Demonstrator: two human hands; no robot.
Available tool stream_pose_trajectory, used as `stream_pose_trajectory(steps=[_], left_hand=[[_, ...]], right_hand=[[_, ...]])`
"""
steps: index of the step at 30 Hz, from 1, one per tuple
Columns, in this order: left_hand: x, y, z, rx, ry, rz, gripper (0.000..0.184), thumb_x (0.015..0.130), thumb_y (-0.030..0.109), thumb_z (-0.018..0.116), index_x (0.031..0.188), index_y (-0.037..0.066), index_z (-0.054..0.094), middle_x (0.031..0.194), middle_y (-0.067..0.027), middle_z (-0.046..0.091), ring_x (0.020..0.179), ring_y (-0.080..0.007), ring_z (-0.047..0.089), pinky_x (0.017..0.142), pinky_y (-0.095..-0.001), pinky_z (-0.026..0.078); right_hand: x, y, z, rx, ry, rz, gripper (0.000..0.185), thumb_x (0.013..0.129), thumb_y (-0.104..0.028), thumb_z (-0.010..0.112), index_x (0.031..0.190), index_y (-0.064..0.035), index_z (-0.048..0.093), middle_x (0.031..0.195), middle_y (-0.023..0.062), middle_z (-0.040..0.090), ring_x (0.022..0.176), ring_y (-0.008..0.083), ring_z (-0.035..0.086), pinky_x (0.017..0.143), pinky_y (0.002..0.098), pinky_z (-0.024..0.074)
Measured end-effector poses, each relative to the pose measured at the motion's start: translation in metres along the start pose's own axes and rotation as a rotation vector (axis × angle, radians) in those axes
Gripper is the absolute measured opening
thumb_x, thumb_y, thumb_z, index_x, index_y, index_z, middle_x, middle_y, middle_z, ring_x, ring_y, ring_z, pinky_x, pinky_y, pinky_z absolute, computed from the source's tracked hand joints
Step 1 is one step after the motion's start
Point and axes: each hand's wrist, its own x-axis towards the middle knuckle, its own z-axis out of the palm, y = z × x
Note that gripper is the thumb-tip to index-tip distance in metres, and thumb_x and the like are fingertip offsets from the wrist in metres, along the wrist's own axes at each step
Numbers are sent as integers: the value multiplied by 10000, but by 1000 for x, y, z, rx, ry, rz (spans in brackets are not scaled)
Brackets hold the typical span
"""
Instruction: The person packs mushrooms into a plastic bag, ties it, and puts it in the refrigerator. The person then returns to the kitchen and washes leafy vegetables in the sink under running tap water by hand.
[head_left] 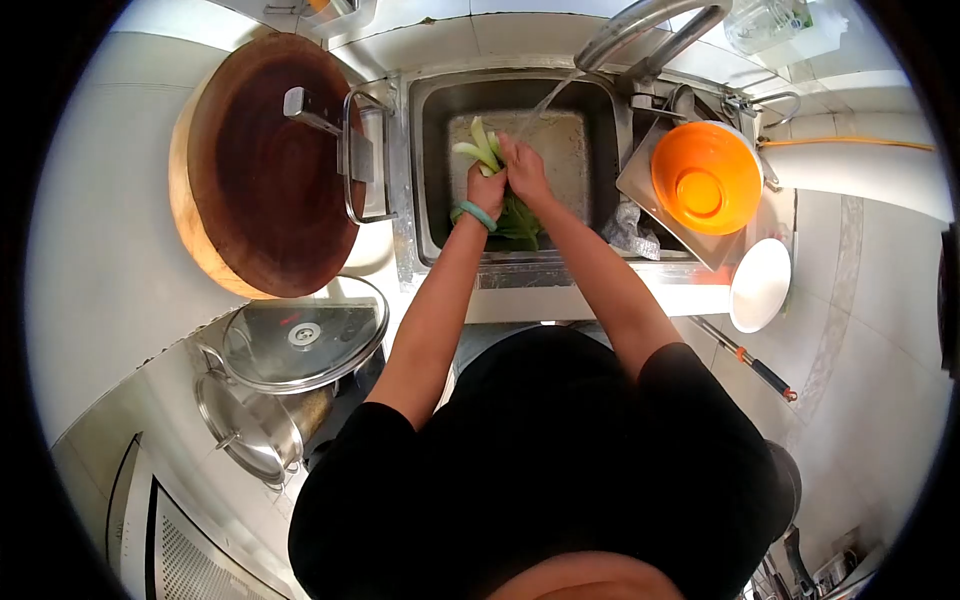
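Over the sink (pixel 430 200), my left hand (pixel 485 188) is wrapped round a bunch of leafy greens (pixel 483 143). The pale stalks point up and away from me, and dark green leaves hang below my wrists. My right hand (pixel 525 170) presses against the same bunch from the right; its fingers are partly hidden by the stalks. A stream of water runs from the metal faucet (pixel 625 35) down beside my right hand. A teal band circles my left wrist.
On the left stand a thick round chopping board (pixel 270 170) and a cleaver (pixel 318 112) in a metal rack (pixel 350 160). Lidded pots (pixel 305 335) sit below. To the right are an orange basin (pixel 735 180) and a white bowl (pixel 760 285).
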Motion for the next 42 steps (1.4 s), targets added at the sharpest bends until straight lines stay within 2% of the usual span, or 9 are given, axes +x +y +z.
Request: stream_pose_trajectory(steps=[5, 11, 13, 20, 31, 34, 37, 39, 42], left_hand=[[-4, 5, -6, -199, -116, -27, 323, 814, 4, 571, 1128, 27, 496, 1050, -53, 554, 967, -179, 526, 809, -320, 425], [-19, 25, 3, -224, -222, -168, 335, 824, -6, 536, 1149, 47, 475, 1028, -47, 543, 967, -193, 516, 823, -359, 414], [-22, 30, 7, -218, -250, -197, 324, 826, -10, 530, 1142, 44, 475, 1011, -50, 541, 955, -195, 518, 817, -370, 417], [-8, 23, 4, -101, -379, -250, 308, 824, -13, 523, 1123, 42, 468, 1017, -69, 536, 923, -217, 525, 809, -401, 420], [-1, 17, 7, -61, -402, -344, 466, 764, -46, 526, 1213, 32, 425, 1121, -84, 519, 1012, -234, 506, 850, -399, 422], [-3, 25, 24, -104, -241, -249, 379, 753, -31, 540, 1125, 10, 485, 1048, -72, 556, 938, -208, 547, 796, -322, 446], [8, 15, 36, -776, 204, -394, 137, 883, 224, 497, 851, 97, 536, 535, -31, 450, 363, -138, 344, 350, -328, 267], [18, -3, 9, 616, -175, -19, 405, 765, 7, 561, 1160, 9, 468, 1098, -56, 540, 994, -185, 519, 834, -302, 426], [0, 22, 11, 384, -435, 42, 509, 837, 105, 590, 1289, 40, 366, 1238, -62, 474, 1119, -212, 454, 920, -347, 379]], right_hand=[[3, -19, -14, -68, -228, 335, 494, 837, -410, 559, 781, 79, 513, 820, 238, 570, 760, 319, 566, 710, 385, 433], [20, 13, -14, -125, 114, -351, 489, 783, -239, 670, 1163, -6, 469, 917, 102, 614, 800, 207, 576, 716, 327, 459], [26, 11, -20, 446, -355, 109, 425, 799, -176, 647, 1177, -46, 501, 949, 70, 613, 809, 145, 567, 698, 282, 462], [35, 6, -15, 202, -198, 227, 277, 822, -180, 611, 1050, -22, 599, 836, 52, 627, 764, 89, 555, 653, 273, 454], [29, -9, -27, -282, -139, 143, 423, 883, -389, 450, 1051, -20, 571, 827, 155, 628, 784, 346, 590, 683, 386, 430], [11, -23, -24, -239, -126, -162, 436, 896, -362, 432, 1187, -39, 452, 808, 172, 611, 753, 373, 574, 686, 399, 428], [9, -18, -14, -82, -142, -63, 460, 917, -389, 411, 1245, -68, 374, 872, 223, 587, 840, 351, 590, 684, 447, 441], [16, -8, -10, 199, -123, 44, 418, 930, -363, 401, 1224, -65, 399, 859, 196, 592, 823, 304, 598, 675, 427, 452], [27, 7, -14, 450, -126, 170, 339, 952, -295, 370, 1189, -63, 439, 854, 157, 600, 786, 220, 603, 654, 375, 468]])
